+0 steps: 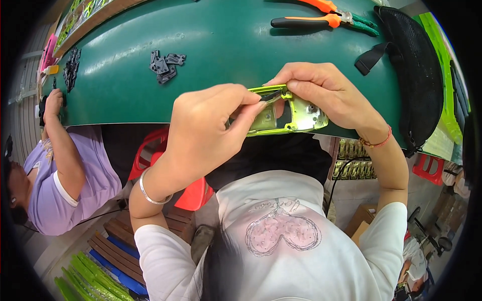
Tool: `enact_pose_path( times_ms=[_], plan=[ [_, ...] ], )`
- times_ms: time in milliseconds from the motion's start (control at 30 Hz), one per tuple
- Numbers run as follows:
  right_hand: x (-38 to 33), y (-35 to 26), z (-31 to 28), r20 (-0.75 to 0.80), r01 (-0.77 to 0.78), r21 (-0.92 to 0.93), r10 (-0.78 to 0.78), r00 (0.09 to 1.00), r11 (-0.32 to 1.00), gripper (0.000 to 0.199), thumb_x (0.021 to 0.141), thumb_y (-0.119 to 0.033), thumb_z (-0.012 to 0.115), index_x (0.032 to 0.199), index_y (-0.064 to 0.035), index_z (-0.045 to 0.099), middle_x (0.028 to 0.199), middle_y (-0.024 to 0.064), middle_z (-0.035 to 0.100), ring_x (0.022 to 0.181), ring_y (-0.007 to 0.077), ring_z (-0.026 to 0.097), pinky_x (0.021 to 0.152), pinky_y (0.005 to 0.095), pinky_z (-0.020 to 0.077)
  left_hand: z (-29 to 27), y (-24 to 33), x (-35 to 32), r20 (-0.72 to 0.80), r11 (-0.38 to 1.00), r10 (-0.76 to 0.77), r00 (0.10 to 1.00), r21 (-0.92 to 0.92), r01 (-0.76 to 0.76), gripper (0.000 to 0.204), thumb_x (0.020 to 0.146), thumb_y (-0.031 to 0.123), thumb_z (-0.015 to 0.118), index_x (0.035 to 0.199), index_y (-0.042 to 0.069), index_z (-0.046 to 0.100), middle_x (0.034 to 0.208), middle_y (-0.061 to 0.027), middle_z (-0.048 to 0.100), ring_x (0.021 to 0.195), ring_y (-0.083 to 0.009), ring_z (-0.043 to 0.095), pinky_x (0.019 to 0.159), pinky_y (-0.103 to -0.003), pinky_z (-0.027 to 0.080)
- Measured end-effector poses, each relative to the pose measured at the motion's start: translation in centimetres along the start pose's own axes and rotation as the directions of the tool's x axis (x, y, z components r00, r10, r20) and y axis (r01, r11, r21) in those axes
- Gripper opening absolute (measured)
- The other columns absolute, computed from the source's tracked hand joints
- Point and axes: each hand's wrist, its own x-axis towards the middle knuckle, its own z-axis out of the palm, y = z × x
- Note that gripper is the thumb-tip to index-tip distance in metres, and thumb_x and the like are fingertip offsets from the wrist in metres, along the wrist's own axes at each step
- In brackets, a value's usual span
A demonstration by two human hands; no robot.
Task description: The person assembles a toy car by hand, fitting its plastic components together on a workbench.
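Green plastic frame (288, 116) gripped by both raised hands, left (211, 125) and right (321, 90), fingertips pinching its top edge.

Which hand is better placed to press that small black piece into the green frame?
Probably the right hand: its fingers already pinch the small black piece at the green frame's top edge. The left hand steadies the frame's other end.

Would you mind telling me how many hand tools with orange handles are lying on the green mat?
2: pliers at the mat's far edge, and a second tool just beyond, cut off by the picture's top edge. Others may lie out of view.
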Motion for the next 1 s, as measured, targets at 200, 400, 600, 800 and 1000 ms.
enact_pose_path(
  times_ms=[200, 400, 600, 800, 1000],
  plan=[
    [-0.2, 0.6, 0.1, -0.060, -0.033, 0.044, 0.036, 0.998, 0.998, 0.027, 0.107, -0.020, 0.048, 0.113, -0.0043, 0.069, 0.084, -0.0038, 0.070, 0.058, -0.0002, 0.045, 0.048, 0.0194, 0.0345, 0.1, 0.5, 0.5, -0.052, 0.991, -0.135, 0.989, 0.005, 0.135, 0.008, 0.083, 0.004, 0.078, 0.081, 0.000, 0.072, 0.071, -0.0131, 0.071, 0.059, -0.0262, 0.070, 0.054, -0.032, 0.052],
    [0.2, -0.6, 0.5, -0.070, -0.009, 0.101, 0.016, 0.997, 0.995, 0.027, 0.108, -0.017, 0.048, 0.118, 0.0000, 0.067, 0.091, 0.0018, 0.070, 0.080, 0.0055, 0.061, 0.071, 0.0223, 0.0503, 0.3, 0.4, 0.5, -0.062, 0.988, -0.146, 0.987, -0.058, 0.143, 0.005, 0.082, 0.003, 0.075, 0.080, -0.001, 0.072, 0.072, -0.0142, 0.071, 0.060, -0.0281, 0.069, 0.055, -0.034, 0.052],
    [0.0, -1.3, 0.9, -0.080, -0.062, 0.102, 0.070, 0.994, 0.993, 0.031, 0.109, -0.012, 0.046, 0.130, 0.0017, 0.064, 0.095, 0.0058, 0.071, 0.092, 0.0104, 0.064, 0.084, 0.0253, 0.0522, -0.2, 0.5, 0.5, -0.009, 0.995, -0.085, 0.996, 0.057, 0.086, 0.006, 0.087, 0.001, 0.076, 0.090, -0.005, 0.075, 0.075, -0.0101, 0.075, 0.067, -0.0153, 0.075, 0.062, -0.025, 0.058],
    [0.0, -1.0, 1.0, -0.085, -0.022, 0.043, 0.026, 0.996, 0.999, 0.030, 0.107, -0.013, 0.050, 0.129, 0.0019, 0.064, 0.097, 0.0064, 0.072, 0.093, 0.0109, 0.066, 0.084, 0.0268, 0.0530, 0.5, 0.4, 0.4, -0.100, 0.985, -0.094, 0.991, 0.132, 0.107, 0.006, 0.085, 0.000, 0.077, 0.088, -0.004, 0.075, 0.075, -0.0115, 0.075, 0.066, -0.0176, 0.076, 0.059, -0.025, 0.057],
    [0.4, -1.8, 2.1, -0.192, 0.036, -0.217, -0.078, 0.978, 0.976, 0.015, 0.100, -0.007, 0.060, 0.108, 0.0046, 0.066, 0.088, 0.0093, 0.072, 0.082, 0.0141, 0.070, 0.077, 0.0286, 0.0549, 2.5, 0.5, 0.2, -0.248, 0.979, -0.077, 0.966, 0.166, 0.121, 0.006, 0.083, 0.001, 0.078, 0.085, -0.002, 0.073, 0.075, -0.0109, 0.074, 0.065, -0.0195, 0.075, 0.057, -0.027, 0.056]
  ],
)
